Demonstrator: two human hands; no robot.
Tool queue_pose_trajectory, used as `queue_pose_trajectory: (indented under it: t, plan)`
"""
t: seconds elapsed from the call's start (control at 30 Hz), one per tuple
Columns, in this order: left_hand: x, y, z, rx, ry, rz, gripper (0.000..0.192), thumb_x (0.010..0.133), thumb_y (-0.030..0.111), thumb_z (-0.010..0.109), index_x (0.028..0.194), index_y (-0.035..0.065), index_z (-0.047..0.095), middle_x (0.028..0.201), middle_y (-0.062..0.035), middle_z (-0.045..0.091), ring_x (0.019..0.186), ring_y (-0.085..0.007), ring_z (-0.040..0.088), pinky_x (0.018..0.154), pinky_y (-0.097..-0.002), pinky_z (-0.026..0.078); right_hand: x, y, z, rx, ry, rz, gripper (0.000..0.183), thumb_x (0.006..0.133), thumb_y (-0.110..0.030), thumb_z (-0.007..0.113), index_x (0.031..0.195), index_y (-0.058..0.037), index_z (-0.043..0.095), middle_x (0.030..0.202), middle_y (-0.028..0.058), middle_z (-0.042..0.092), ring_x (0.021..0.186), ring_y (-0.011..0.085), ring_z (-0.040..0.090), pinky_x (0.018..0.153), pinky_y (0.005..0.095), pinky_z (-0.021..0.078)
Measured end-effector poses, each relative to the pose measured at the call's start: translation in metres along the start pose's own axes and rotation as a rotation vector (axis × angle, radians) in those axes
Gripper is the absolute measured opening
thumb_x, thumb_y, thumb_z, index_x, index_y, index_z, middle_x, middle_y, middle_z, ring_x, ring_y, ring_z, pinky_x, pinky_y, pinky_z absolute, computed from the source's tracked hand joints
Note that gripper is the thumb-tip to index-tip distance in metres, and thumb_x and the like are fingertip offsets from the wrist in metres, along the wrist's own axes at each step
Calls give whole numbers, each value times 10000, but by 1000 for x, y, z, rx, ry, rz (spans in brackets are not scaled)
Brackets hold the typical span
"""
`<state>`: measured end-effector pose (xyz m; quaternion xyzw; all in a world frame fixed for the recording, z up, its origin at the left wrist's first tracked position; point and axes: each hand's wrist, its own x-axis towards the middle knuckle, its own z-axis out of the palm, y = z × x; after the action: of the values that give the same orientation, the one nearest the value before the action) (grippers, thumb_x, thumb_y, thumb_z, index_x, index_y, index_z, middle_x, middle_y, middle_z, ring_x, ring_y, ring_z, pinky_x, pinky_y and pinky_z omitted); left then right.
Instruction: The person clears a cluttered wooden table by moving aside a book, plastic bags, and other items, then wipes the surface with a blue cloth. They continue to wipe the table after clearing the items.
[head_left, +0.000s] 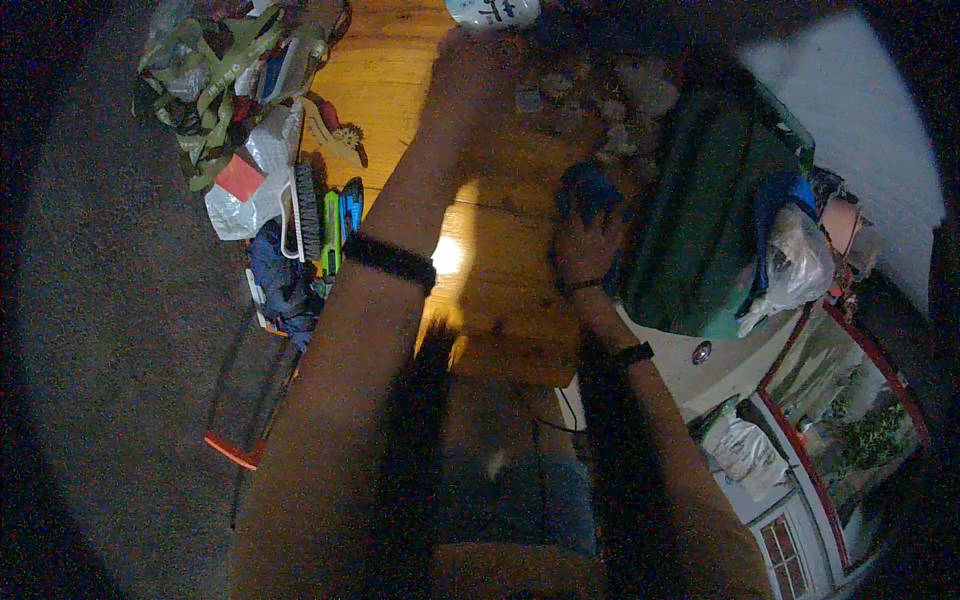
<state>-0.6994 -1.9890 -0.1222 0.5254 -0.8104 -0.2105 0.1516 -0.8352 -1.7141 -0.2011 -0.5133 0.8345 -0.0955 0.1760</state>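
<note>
My left hand (484, 64) reaches to the far side of the wooden table (375, 67), deep in shadow. Just beyond it, at the top edge of the view, is a white vessel (495, 11) with dark blue markings. Whether my fingers touch the vessel is too dark to tell. My right hand (598, 236) is laid over a dark blue cloth (589, 187) on the tabletop, and the cloth shows past the fingers and along both sides of the hand. Beyond the cloth stand several small, dim objects (619, 139), their kind unclear.
Along the table's left edge lie a white-handled brush (300, 214), a green utility knife (331, 229), bubble wrap (274, 150) and olive straps (225, 82). A dark green container (697, 202) stands at right, with a clear plastic bag (799, 259) at its side. Light glares off the wood between my arms.
</note>
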Motion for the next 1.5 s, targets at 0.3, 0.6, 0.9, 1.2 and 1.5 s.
queue_pose_trajectory:
  t: [0.3,0.6,0.9,1.2,1.5]
  plan:
    - [-11,-15,-1,382,95,389,384,851,275,533,1187,103,602,1122,-187,609,1038,-384,556,848,-498,475,-5,-6,3,-364,179,-207,507,778,-303,658,1274,-224,592,1197,213,547,1223,501,420,1000,604,361]
    - [-69,-157,-63,421,219,-251,681,710,192,773,1297,42,460,1287,-271,452,1202,-431,437,979,-481,400,-4,-9,1,-376,184,-175,493,794,-308,632,1283,-268,584,1181,206,559,1209,490,438,952,643,371]
    - [84,-83,-3,173,-26,-80,606,766,294,750,1277,56,527,1169,-207,595,1038,-368,573,915,-475,454,-6,-6,-2,-143,60,-55,511,785,-341,646,1286,-263,585,1201,185,567,1175,479,471,961,608,384]
    - [56,-170,-109,387,179,-115,534,837,397,697,1183,-1,607,1142,-183,641,951,-298,632,882,-429,474,-7,-1,6,-411,203,-233,481,831,-350,624,1303,-275,572,1232,200,562,1175,463,484,981,588,380]
    - [8,-124,-87,-42,898,-230,623,789,295,759,1232,-68,514,1249,-222,553,1143,-363,533,984,-425,417,-4,-12,-4,-338,252,-203,449,796,-293,658,1243,-276,622,1206,199,565,1182,473,470,912,618,391]
